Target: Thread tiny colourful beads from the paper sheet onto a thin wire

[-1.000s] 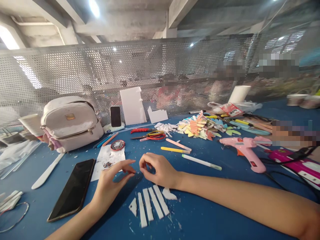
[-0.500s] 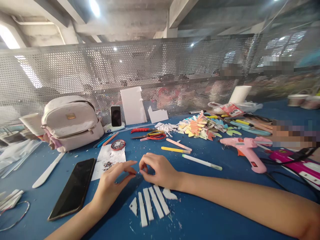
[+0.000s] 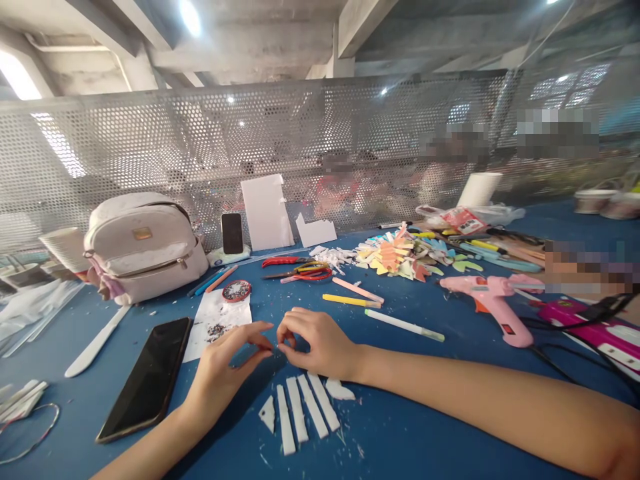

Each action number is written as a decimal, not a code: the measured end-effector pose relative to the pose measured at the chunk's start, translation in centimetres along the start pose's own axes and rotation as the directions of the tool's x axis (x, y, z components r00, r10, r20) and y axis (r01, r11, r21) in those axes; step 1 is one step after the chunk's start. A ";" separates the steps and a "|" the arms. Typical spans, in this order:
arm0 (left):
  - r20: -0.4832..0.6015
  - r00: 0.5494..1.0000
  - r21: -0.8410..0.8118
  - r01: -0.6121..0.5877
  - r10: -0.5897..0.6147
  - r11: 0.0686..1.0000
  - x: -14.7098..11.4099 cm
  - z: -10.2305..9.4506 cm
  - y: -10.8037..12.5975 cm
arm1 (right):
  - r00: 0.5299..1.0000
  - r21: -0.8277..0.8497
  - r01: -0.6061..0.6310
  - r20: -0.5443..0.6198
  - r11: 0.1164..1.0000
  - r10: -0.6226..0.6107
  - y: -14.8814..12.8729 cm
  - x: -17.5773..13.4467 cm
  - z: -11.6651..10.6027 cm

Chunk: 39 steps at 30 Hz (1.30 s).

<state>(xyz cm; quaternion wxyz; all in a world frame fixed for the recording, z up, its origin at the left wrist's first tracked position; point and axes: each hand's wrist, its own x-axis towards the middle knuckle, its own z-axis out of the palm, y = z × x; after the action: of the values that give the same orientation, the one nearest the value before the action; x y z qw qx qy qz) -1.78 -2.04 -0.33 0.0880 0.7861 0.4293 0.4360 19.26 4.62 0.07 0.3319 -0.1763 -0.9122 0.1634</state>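
My left hand (image 3: 227,367) hovers over the blue table, thumb and fingertips drawn together in a pinch. Facing it, a small gap away, my right hand (image 3: 317,341) is curled with thumb and forefinger closed. Anything between the fingertips of either hand is too small to make out. Just below the hands lie several white foam strips (image 3: 296,408) side by side, with a pointed white foam piece (image 3: 268,414) at their left and a rounded white foam piece (image 3: 340,389) at their right. Left of my left hand is white paper (image 3: 200,323) bearing dark bits and a small red-rimmed round container (image 3: 237,291).
A black phone (image 3: 145,380) and a white plastic knife (image 3: 97,341) lie left. Markers (image 3: 405,325), scissors (image 3: 300,270) and a pile of cut pieces (image 3: 395,257) lie beyond the hands. A pink glue gun (image 3: 493,300) and power strip (image 3: 595,333) are right; a backpack (image 3: 143,247) stands back left.
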 end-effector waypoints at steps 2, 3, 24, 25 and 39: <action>-0.002 1.000 0.006 -0.005 0.005 1.000 0.0 0.0 -0.1 | 1.000 0.015 -0.012 0.020 1.000 0.012 0.0 0.0 0.0; -0.004 1.000 0.009 -0.010 0.011 1.000 -0.1 0.0 -0.1 | 0.999 0.027 -0.019 0.033 0.999 0.018 0.1 0.0 0.0; 0.020 1.000 -0.017 -0.012 0.012 1.000 0.1 0.0 0.5 | 0.964 0.387 -0.237 0.206 0.891 0.166 0.3 0.8 -0.5; 0.011 1.000 -0.018 -0.003 0.003 1.000 0.2 0.0 0.5 | 0.968 0.389 -0.231 0.181 0.892 0.172 0.3 0.8 -0.5; 0.009 0.995 -0.057 0.098 -0.097 0.994 0.0 0.0 0.3 | 0.999 0.096 -0.013 -0.035 0.995 0.017 -0.4 0.1 -0.3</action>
<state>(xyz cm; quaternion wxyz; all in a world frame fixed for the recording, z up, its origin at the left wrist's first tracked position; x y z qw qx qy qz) -1.56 -2.24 -0.19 0.1332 0.7627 0.4540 0.4409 19.30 4.36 0.53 0.3549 -0.1698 -0.8959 0.2063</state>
